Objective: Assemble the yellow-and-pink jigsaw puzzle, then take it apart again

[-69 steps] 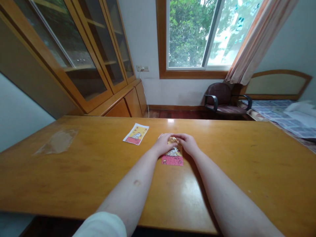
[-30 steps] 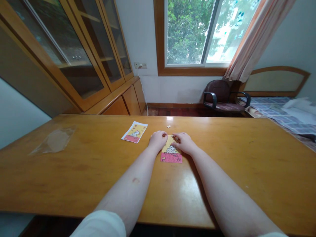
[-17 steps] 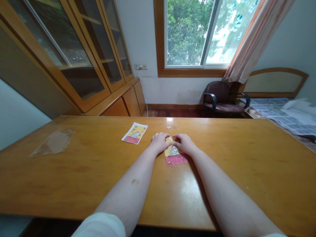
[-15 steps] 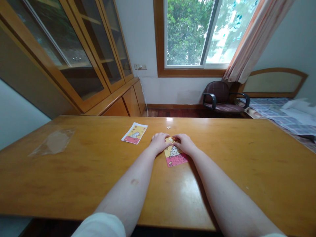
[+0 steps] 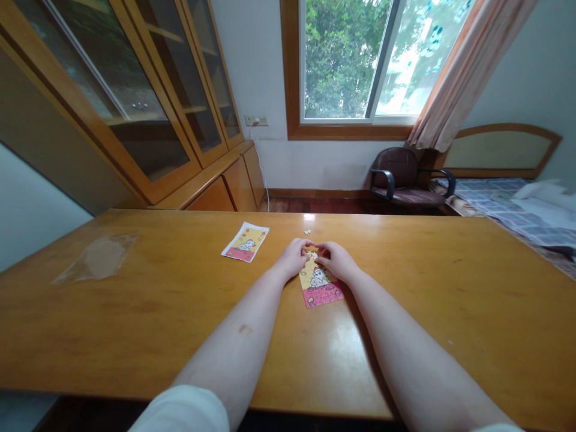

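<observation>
A partly assembled jigsaw puzzle (image 5: 323, 294) lies flat on the table, pink brickwork at its near end and a white cartoon animal on yellow above. At its far left corner my left hand (image 5: 294, 257) is curled, fingers and thumb closing on the edge. My right hand (image 5: 336, 260) mirrors it at the far right corner, its fingertips almost meeting those of the left. What lies directly under the fingertips is mostly hidden. Just beyond the hands sit a few loose jigsaw pieces (image 5: 308, 231). A picture card (image 5: 245, 242) with the same design rests to the left.
A clear plastic bag (image 5: 99, 258) lies on the left of the wooden table (image 5: 180, 336). Past the table's far edge are a glass-door cabinet (image 5: 211, 157), an armchair (image 5: 398, 174) and a bed (image 5: 517, 204).
The puzzle has shifted slightly toward me. Both hands have moved a little away from me at its far end, showing more of the picture between them.
</observation>
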Available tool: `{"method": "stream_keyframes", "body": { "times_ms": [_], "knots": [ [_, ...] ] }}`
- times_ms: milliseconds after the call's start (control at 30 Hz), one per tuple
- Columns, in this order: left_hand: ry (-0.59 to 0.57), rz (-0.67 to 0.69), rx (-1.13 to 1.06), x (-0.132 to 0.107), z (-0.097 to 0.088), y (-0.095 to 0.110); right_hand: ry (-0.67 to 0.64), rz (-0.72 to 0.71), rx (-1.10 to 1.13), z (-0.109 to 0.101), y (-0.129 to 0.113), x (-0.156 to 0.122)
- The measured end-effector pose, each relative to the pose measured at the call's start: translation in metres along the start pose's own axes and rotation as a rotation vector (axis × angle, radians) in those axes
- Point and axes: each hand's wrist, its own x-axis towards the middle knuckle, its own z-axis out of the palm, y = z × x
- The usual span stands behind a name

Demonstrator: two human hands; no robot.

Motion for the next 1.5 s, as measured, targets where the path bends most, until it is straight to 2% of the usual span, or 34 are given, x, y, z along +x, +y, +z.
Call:
{"method": "stream_keyframes", "body": {
  "times_ms": [133, 200, 400, 500, 600, 933, 1033, 1133, 1267, 1500],
  "knots": [
    [0.053, 0.044, -0.066, 0.003, 0.002, -0.002, -0.052, -0.127, -0.084, 0.0, 0.002, 0.001],
    [0.089, 0.091, -0.062, 0.004, 0.002, -0.003, -0.056, -0.145, -0.128, 0.0, 0.002, 0.001],
    [0.188, 0.1, -0.125, 0.004, 0.0, -0.003, -0.046, -0.021, -0.058, 0.0, -0.002, 0.001],
    [0.218, 0.112, -0.145, 0.003, -0.001, 0.0, -0.017, 0.045, 0.041, 0.001, -0.003, 0.0],
    [0.245, 0.139, -0.147, 0.001, -0.002, 0.002, 0.02, 0.052, 0.157, 0.002, -0.004, 0.0],
    [0.061, 0.128, -0.111, -0.004, 0.0, 0.006, 0.222, 0.066, 0.343, -0.005, -0.006, 0.002],
    [0.034, 0.101, -0.098, -0.003, 0.0, 0.005, 0.246, 0.068, 0.392, -0.006, -0.006, 0.002],
    [0.072, 0.074, -0.117, 0.0, 0.001, 0.003, 0.217, 0.061, 0.417, -0.004, -0.005, 0.002],
    [0.138, 0.104, -0.179, 0.002, 0.001, 0.002, 0.13, 0.08, 0.438, -0.001, -0.005, 0.002],
    [0.25, 0.096, -0.226, 0.003, 0.001, 0.0, 0.066, 0.087, 0.279, -0.003, -0.007, 0.0]
  ]
}}
